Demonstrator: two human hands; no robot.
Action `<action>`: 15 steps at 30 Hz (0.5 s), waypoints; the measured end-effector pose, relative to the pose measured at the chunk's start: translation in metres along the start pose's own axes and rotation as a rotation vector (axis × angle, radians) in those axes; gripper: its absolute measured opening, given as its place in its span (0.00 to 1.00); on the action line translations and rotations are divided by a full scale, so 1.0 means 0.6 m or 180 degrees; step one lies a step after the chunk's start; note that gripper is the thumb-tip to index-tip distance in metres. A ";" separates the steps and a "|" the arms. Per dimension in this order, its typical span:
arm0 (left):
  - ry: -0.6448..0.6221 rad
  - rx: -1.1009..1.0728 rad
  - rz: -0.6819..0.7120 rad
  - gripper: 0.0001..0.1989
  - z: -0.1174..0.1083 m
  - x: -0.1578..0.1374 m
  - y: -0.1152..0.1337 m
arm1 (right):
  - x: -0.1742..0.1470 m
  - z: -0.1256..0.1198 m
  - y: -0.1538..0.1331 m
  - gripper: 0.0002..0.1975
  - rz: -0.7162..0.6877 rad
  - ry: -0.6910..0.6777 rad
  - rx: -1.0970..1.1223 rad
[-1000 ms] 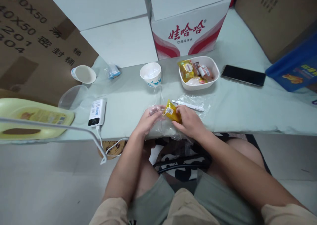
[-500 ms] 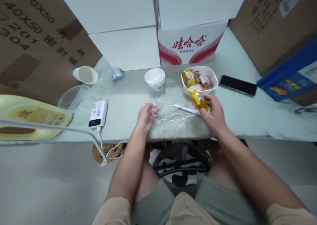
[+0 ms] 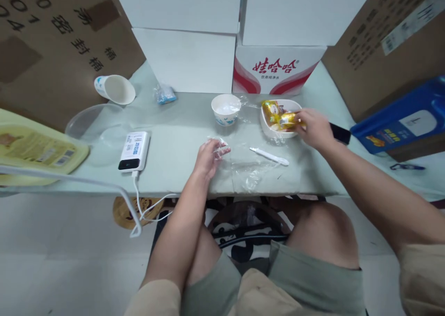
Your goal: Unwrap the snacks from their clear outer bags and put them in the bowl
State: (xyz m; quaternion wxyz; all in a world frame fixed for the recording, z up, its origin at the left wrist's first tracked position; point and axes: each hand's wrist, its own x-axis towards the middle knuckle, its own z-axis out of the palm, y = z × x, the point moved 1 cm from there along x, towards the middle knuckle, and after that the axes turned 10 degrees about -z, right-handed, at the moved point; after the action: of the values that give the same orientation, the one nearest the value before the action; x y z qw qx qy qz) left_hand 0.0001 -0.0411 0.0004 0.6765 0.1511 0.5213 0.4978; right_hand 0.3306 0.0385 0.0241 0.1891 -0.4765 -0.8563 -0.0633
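My right hand (image 3: 315,126) is closed on the end of a shiny yellow wrapped packet (image 3: 287,120). That packet is over the white bowl (image 3: 269,132), among other yellow and reddish wrapped packets; whether it touches them is unclear. Fingers of my left hand (image 3: 207,159) are curled around a crumpled clear plastic wrapper (image 3: 222,150) with red marks. A slim white tool (image 3: 269,157), like a pen or craft knife, lies on the table between my hands. Clear plastic film (image 3: 251,179) lies near the table's front edge.
A paper cup (image 3: 225,116) with plastic inside stands left of the bowl. A phone (image 3: 340,133) lies partly behind my right forearm. Leftward are a power bank (image 3: 134,151) with a cable, a clear lid (image 3: 99,125) and a tipped paper cup (image 3: 121,89). Boxes (image 3: 278,72) line the back.
My right hand has carried the yellow packet away from me and right, from in front of the bowl to over it. My left hand keeps its hold on the plastic wrapper. The view has shifted slightly.
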 end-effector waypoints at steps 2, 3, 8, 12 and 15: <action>-0.0035 -0.0012 -0.0001 0.10 0.000 0.000 0.000 | 0.006 0.008 0.001 0.15 -0.0012 -0.0311 0.0111; -0.0050 -0.0015 -0.0002 0.10 0.000 0.000 0.000 | 0.005 0.009 0.002 0.16 -0.0009 -0.0434 0.0150; -0.0050 -0.0004 0.0001 0.11 0.001 0.001 -0.001 | -0.005 0.005 0.007 0.14 -0.0104 -0.0830 0.0132; -0.0033 0.0011 -0.0020 0.11 0.001 0.003 -0.003 | -0.003 -0.014 0.011 0.09 -0.0178 -0.1046 0.0128; 0.0027 -0.0071 -0.0030 0.10 0.001 0.004 -0.004 | -0.019 -0.047 -0.017 0.07 -0.0081 -0.0506 0.0077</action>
State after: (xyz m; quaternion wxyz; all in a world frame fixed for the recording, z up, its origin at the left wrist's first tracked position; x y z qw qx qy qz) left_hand 0.0017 -0.0400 -0.0025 0.6783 0.1389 0.5192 0.5011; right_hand 0.3352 0.0158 0.0465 0.1254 -0.4667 -0.8753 -0.0173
